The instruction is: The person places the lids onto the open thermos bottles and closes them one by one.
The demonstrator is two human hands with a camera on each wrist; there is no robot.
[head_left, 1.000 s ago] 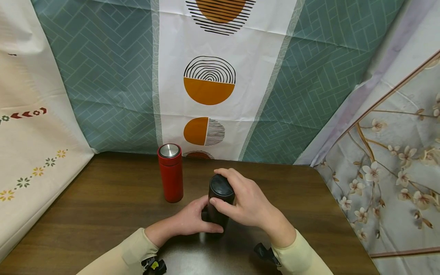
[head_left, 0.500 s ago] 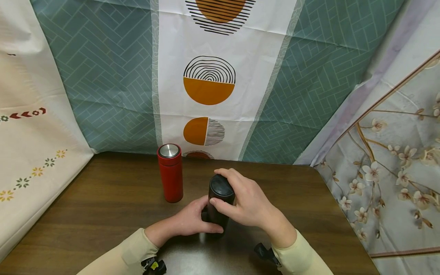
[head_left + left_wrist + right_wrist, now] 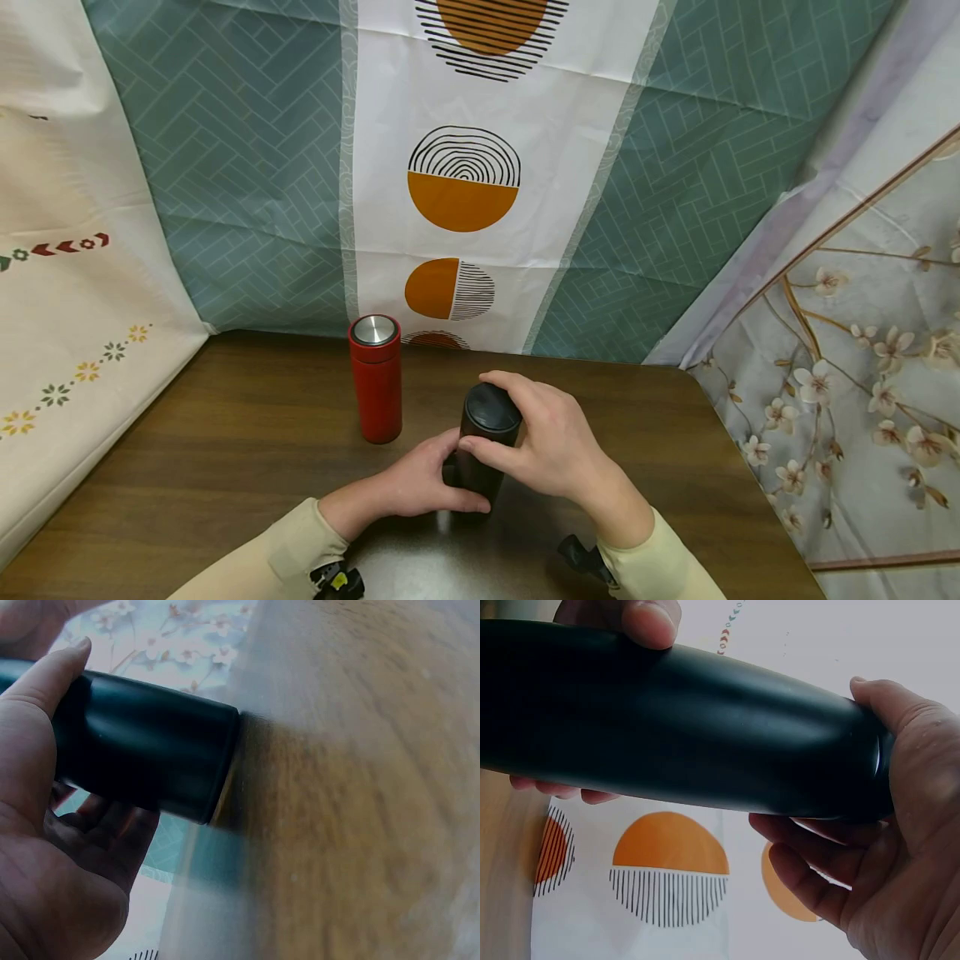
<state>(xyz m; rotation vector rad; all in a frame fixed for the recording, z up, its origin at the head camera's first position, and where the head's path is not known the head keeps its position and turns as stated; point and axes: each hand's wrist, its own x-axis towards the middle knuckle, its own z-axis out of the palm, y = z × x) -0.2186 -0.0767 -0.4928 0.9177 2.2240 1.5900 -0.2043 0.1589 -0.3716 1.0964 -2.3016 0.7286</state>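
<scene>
A black flask (image 3: 483, 475) with a round black lid (image 3: 492, 407) is held between both hands over the wooden table. My left hand (image 3: 416, 483) grips its lower body from the left, thumb in front and the other fingers behind it. At the upper end, my right hand (image 3: 551, 433) curls round the lid, thumb on the near side and fingers on the far side. In the left wrist view, the bottom end of the black flask (image 3: 165, 750) is at the tabletop; a small gap there cannot be ruled out. The right wrist view shows its smooth side (image 3: 727, 727).
A red flask (image 3: 378, 396) with a silver-topped lid stands upright behind and left of the black one. The brown wooden table (image 3: 225, 433) ends at a patterned cloth backdrop (image 3: 255, 208). Cloths also hang at the left (image 3: 67, 317) and right (image 3: 847, 433).
The head view has shifted slightly, so everything sits a little further right. Both hands keep their hold on the black flask, with little other visible movement.
</scene>
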